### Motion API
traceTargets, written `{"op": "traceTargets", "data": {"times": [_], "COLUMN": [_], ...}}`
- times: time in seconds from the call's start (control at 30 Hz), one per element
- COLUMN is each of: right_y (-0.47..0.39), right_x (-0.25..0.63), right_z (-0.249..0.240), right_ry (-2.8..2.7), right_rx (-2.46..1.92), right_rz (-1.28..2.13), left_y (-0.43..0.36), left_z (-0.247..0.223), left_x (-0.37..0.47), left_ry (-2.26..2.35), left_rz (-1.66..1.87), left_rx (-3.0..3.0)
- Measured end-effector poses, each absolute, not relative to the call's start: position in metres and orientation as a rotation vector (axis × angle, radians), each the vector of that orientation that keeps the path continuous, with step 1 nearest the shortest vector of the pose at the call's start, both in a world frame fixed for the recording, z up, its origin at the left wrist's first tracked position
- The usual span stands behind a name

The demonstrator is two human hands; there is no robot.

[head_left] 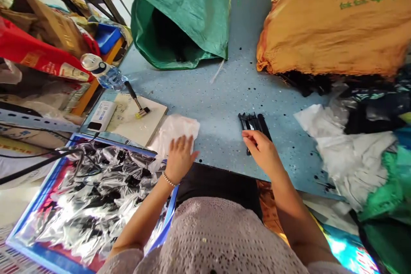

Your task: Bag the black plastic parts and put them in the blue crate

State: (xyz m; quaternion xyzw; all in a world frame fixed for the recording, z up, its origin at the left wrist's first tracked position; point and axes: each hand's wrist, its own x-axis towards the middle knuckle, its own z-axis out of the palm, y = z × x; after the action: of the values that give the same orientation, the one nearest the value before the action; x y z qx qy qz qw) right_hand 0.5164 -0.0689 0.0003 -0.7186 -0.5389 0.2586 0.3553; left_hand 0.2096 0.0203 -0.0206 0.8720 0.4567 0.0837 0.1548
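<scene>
My left hand (180,159), a beaded bracelet at its wrist, lies with fingers stretched out on a stack of clear plastic bags (184,126) near the table's front edge. To the right, my right hand (262,150) is over a small group of long black plastic parts (255,120) and hides their near end. Its thumb and fingers are curled together. What they pinch, if anything, cannot be made out.
A green woven sack (189,13) lies mouth-open at the back; an orange sack (334,21) bulges at right. At left are a water bottle (104,70), a small hammer (136,102) on a board (128,126), and a blue-rimmed tray (27,218) of bagged black parts.
</scene>
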Motion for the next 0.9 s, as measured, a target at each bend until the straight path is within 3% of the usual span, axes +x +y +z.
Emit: {"op": "traceTargets", "data": {"times": [0.13,0.27,0.4,0.47,0.63,0.73,0.9], "right_y": [-0.059,-0.046,-0.037,-0.040,-0.066,-0.077,-0.071], "right_x": [0.510,0.472,0.456,0.469,0.519,0.526,0.519], "right_z": [-0.003,-0.008,-0.001,0.005,0.004,-0.011,-0.036], "right_ry": [-1.470,-1.540,-1.654,-1.687,-1.734,-1.910,-1.614], "right_rx": [-1.781,-1.667,-1.580,-1.671,-2.443,-2.460,-2.245], "right_rz": [0.770,0.942,0.966,0.863,0.273,0.170,0.526], "left_y": [0.012,0.032,0.042,0.041,0.051,0.064,0.072], "left_z": [-0.021,-0.026,-0.041,-0.047,-0.050,-0.043,-0.040], "left_x": [0.224,0.216,0.214,0.214,0.204,0.198,0.189], "left_ry": [0.897,1.413,1.526,1.467,1.472,1.481,1.496], "left_rz": [0.359,0.558,0.314,0.300,0.488,0.517,0.518], "left_rx": [2.301,2.204,2.425,2.432,2.048,1.740,1.430]}}
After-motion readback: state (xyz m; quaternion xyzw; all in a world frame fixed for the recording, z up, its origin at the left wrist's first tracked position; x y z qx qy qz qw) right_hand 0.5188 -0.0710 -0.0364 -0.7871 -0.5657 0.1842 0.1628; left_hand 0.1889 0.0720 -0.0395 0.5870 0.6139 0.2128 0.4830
